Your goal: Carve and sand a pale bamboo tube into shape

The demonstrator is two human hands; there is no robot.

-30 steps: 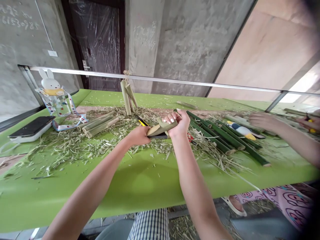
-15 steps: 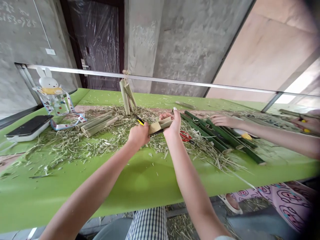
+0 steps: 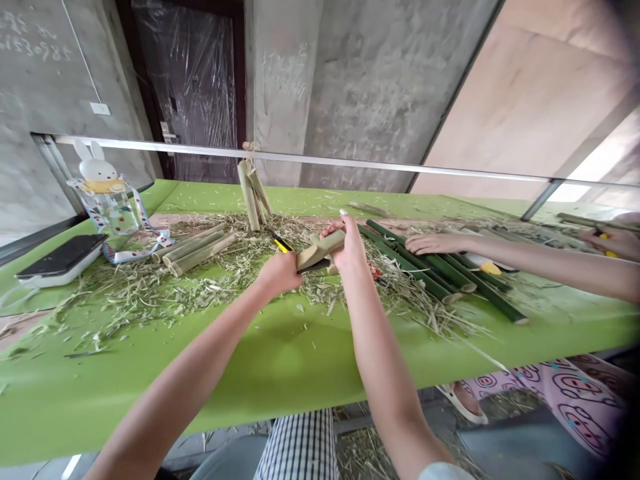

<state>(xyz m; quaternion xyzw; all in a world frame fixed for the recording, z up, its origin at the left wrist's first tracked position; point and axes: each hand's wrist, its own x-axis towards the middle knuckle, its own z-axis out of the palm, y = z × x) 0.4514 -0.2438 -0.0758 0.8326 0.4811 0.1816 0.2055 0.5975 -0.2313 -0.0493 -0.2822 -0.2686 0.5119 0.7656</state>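
My left hand (image 3: 281,272) is closed at the left end of a split bamboo piece (image 3: 311,255). Around the other end curl the fingers of my right hand (image 3: 351,241), with its thumb pointing up. Bamboo pieces cross between my hands, and a dark flat strip (image 3: 316,266) shows beneath them; whether it is a blade I cannot tell. A yellow and black utility knife (image 3: 283,245) is just above my left fist, and whether I grip it is hidden. Behind my right wrist, red-handled scissors (image 3: 375,271) are partly covered.
Pale bamboo tubes (image 3: 197,250) lie left, near a tied upright bamboo bundle (image 3: 254,197). Shavings (image 3: 165,293) cover much of the green tabletop (image 3: 260,373). A rabbit-topped bottle (image 3: 103,187) and a phone (image 3: 60,257) stand far left. On the right, a co-worker's hand (image 3: 425,243) rests by green bamboo tubes (image 3: 425,273).
The bamboo between my hands has turned, its right end now tilted higher. My right hand has shifted slightly. The co-worker's hand has moved a little left over the green bamboo.
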